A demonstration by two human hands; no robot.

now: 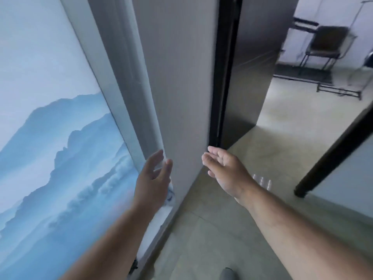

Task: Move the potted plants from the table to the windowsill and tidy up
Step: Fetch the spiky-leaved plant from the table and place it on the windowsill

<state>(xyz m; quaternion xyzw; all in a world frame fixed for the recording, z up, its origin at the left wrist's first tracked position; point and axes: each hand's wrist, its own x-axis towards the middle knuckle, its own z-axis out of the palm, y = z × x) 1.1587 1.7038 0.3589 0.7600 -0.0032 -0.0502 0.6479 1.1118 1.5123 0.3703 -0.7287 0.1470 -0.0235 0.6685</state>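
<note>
While both our hands, left (pixel 155 174) and right (pixel 224 168), hang open and empty beside the wall (pixel 177 87), we see no plants; progress unclear.

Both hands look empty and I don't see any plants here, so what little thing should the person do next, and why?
Probably turn toward the room on the right. Both the left hand and the right hand are open and hold nothing, and no potted plant shows here, only the mountain picture, a grey panel and a dark table leg. The plants are likely elsewhere.
</note>
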